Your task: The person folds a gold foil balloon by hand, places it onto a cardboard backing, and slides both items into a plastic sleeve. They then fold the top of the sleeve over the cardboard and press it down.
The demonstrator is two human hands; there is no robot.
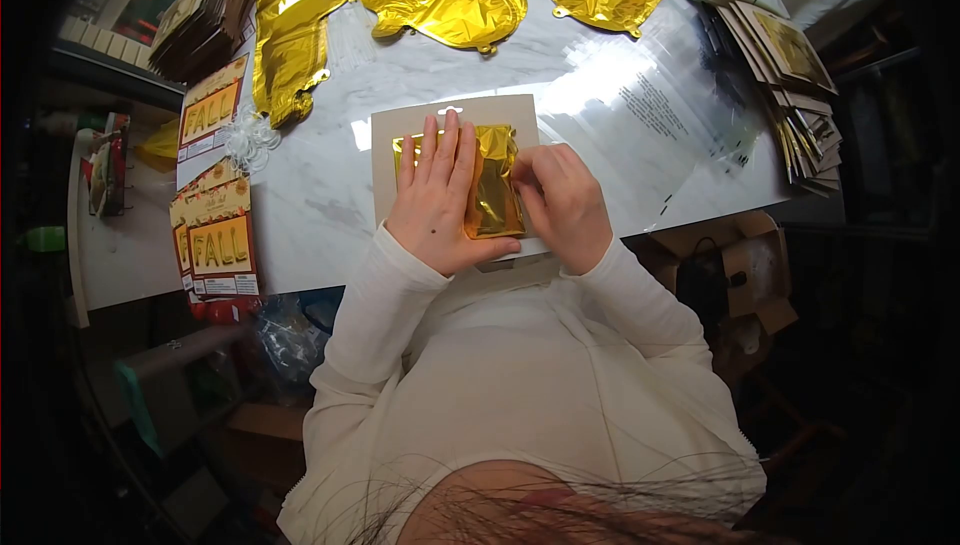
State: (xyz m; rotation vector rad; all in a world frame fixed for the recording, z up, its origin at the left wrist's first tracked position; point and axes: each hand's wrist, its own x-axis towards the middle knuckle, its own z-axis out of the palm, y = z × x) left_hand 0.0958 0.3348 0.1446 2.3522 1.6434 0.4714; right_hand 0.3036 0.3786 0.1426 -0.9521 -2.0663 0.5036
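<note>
A folded gold foil piece (494,185) lies on a brown cardboard backing (385,135) with a hanging hole at its top edge. My left hand (436,195) rests flat over the left part of the foil, fingers stretched out and thumb along the lower edge. At the foil's right edge is my right hand (562,195), its fingers curled and pressed together; what they grip, if anything, is hidden.
Gold foil balloons (445,0) spread across the table's far side. Printed FALL cards (222,235) and white ribbon coils (250,138) are at left. Clear plastic sleeves (655,105) lie right, beside stacked cardboard packs (785,55). Another card stack (200,15) stands far left.
</note>
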